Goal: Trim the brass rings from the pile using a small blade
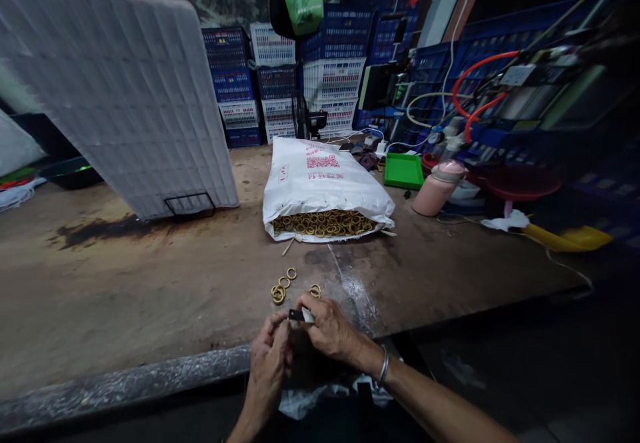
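My right hand [334, 328], with a silver bangle on its wrist, grips a small black-and-white object [299, 315] whose kind I cannot make out. Close by it, my left hand [269, 356] has its thumb and fingers pinched together near the object's black end; anything between them is hidden. Several brass-coloured rings [279, 292] lie on the tabletop just beyond my hands, and another ring [315, 290] is partly covered behind my right hand. Farther back, an open white woven sack [320, 183] lies on its side, its mouth full of such rings.
A white ribbed panel [125, 96] stands upright on the wooden table [200, 283] at left. At right are a green tray [403, 170], a pink bottle [438, 190] and a yellow scoop [567, 237]. Stacked crates [333, 80] and a fan [301, 115] stand behind.
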Demonstrator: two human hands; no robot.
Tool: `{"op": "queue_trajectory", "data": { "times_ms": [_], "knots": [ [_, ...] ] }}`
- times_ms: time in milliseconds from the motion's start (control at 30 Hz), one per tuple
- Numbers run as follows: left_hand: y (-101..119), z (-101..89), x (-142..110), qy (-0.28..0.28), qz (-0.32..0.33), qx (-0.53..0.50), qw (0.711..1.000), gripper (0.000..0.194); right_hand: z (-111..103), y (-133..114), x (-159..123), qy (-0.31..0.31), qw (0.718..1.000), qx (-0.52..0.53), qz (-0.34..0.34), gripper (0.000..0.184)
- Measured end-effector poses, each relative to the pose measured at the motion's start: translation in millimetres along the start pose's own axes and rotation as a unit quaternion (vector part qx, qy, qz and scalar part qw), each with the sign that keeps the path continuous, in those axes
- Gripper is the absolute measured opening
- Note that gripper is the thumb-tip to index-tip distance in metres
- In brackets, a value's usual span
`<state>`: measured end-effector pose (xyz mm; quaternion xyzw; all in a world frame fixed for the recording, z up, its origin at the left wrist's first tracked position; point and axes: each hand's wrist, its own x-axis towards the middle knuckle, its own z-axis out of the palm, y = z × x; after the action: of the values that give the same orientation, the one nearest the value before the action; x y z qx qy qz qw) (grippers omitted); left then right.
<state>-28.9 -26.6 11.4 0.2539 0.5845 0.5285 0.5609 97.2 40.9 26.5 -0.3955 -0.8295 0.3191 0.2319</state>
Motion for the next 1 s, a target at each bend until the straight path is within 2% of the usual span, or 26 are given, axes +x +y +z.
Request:
{"op": "queue_trajectory", "data": {
  "times_ms": [67,200,300,400,500,567,633,700,767,867,1000],
  "knots": [
    [0,1.1,5,-0.027,-0.005,-0.01,1.0,0.033,1,0,-2,-0.003,1.0,0.014,0.005,0.015],
    [-1,2.1,7,-0.024,-0.001,0.014,1.0,0.032,1,0,-1,0.009,0.997,0.057,0.042,0.008],
    [2,2.8,5,-0.004,0.084,0.086,0.993,0.029,0,-2,1,-0.001,0.995,0.081,0.063,0.017],
    [3,2.8,3,0.009,0.181,0.14,0.973,0.023,0,-4,4,-0.013,0.994,0.076,0.072,0.027],
    [2,1.7,2,0.006,0.196,0.146,0.97,0.023,1,-5,6,-0.024,0.994,0.075,0.077,0.03],
    [0,0.6,2,0.011,0.171,0.131,0.976,0.025,2,-5,6,-0.025,0.994,0.073,0.081,0.029],
    [-2,-0.5,1,-0.002,0.103,0.109,0.989,0.03,2,-5,6,-0.022,0.993,0.072,0.086,0.028],
    [-3,-1.1,1,-0.042,0.025,0.058,0.997,0.032,3,-6,6,-0.02,0.993,0.077,0.088,0.026],
    [-4,-1.1,-1,-0.085,-0.019,-0.022,0.996,0.029,3,-6,7,-0.02,0.992,0.086,0.088,0.025],
    [-3,-0.1,-3,-0.098,-0.036,-0.118,0.988,0.024,3,-6,8,-0.015,0.991,0.092,0.091,0.024],
    [-1,0.9,-3,-0.072,-0.027,-0.136,0.988,0.025,1,-5,6,-0.006,0.995,0.05,0.081,0.014]
  ]
}}
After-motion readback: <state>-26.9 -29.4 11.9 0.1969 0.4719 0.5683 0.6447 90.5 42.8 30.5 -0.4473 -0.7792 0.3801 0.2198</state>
